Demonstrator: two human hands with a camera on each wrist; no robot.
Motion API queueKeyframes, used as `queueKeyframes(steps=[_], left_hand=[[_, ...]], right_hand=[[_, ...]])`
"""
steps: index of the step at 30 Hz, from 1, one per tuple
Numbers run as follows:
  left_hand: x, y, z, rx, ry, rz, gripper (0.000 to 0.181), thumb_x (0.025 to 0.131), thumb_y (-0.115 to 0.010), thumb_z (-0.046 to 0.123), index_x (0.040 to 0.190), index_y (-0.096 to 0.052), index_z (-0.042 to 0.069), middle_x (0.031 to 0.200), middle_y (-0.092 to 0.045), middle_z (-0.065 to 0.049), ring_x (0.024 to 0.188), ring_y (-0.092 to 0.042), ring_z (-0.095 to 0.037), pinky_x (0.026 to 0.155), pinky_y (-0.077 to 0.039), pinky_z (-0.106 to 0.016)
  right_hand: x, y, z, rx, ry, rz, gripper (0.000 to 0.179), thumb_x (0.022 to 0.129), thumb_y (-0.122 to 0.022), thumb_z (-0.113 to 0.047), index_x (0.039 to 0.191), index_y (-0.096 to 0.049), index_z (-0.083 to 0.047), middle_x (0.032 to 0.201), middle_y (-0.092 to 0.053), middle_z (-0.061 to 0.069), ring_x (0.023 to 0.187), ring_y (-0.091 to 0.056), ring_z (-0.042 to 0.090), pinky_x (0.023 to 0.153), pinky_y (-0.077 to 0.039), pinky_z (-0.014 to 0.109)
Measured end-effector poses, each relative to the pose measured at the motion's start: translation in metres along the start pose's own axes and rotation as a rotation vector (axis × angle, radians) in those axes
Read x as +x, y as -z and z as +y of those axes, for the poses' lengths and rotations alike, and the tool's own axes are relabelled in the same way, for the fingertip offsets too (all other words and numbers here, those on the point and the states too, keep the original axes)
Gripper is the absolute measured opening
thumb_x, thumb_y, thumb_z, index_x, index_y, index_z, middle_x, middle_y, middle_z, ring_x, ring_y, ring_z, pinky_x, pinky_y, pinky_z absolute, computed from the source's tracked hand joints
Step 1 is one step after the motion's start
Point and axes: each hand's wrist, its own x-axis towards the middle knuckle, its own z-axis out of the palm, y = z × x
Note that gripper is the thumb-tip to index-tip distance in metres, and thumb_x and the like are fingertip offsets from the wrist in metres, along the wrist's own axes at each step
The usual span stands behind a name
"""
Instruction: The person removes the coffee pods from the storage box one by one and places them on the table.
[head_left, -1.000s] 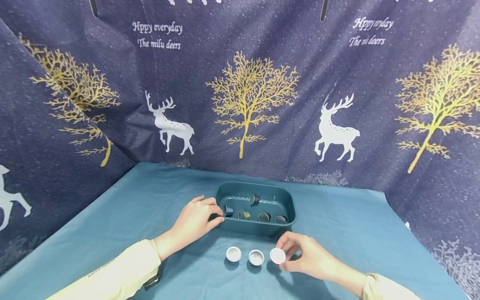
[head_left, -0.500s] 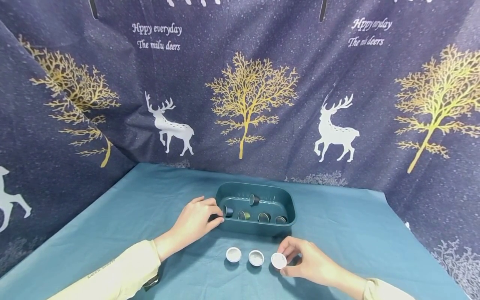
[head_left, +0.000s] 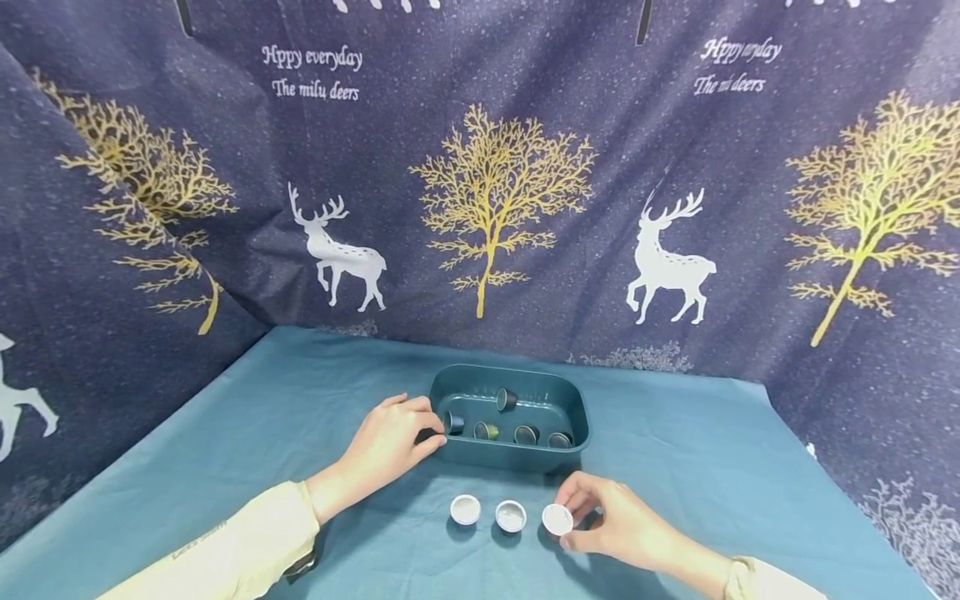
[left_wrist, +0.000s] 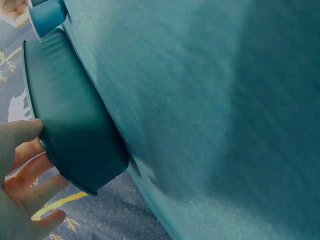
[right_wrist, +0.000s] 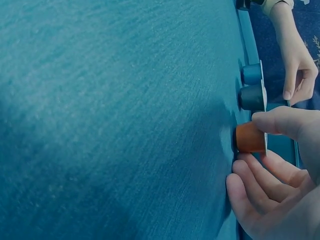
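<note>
My right hand (head_left: 618,521) pinches an orange coffee capsule (right_wrist: 250,138) between thumb and fingers. It stands upright on the cloth, its white lid facing up in the head view. To its left, in a row, stand a dark green capsule (right_wrist: 251,98) and a blue capsule (right_wrist: 251,74), also lid up. My left hand (head_left: 393,437) grips the left end of a dark green plastic bin (left_wrist: 75,110), thumb at the rim and fingers over the edge. Inside the bin lie several capsules, among them a green one (head_left: 491,432) and a blue one (head_left: 455,423), tipped on their sides.
A blue-green cloth (head_left: 697,467) covers the table. Behind it hangs a dark blue curtain (head_left: 555,275) printed with deer and golden trees. The bin stands just beyond the row of capsules, near the table's back.
My right hand has lowered the orange capsule slightly toward me, and it now stands in line with the other two. The left hand keeps its place on the bin.
</note>
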Motion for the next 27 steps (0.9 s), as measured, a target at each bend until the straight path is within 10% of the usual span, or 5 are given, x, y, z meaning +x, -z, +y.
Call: queueKeyframes(steps=[27], left_hand=[[0.0002, 0.0003, 0.0003, -0.01, -0.014, 0.004, 0.008, 0.081, -0.081, 0.029, 0.086, -0.077, 0.024, 0.085, -0.067, 0.008, 0.077, -0.068, -0.008, 0.1, -0.052, -0.048]], right_hand=[[-0.0036, 0.006, -0.0021, 0.002, -0.05, -0.042, 0.061, 0.074, -0.086, -0.026, 0.124, -0.058, -0.003, 0.106, -0.07, 0.004, 0.089, -0.063, 0.005, 0.07, -0.055, 0.023]])
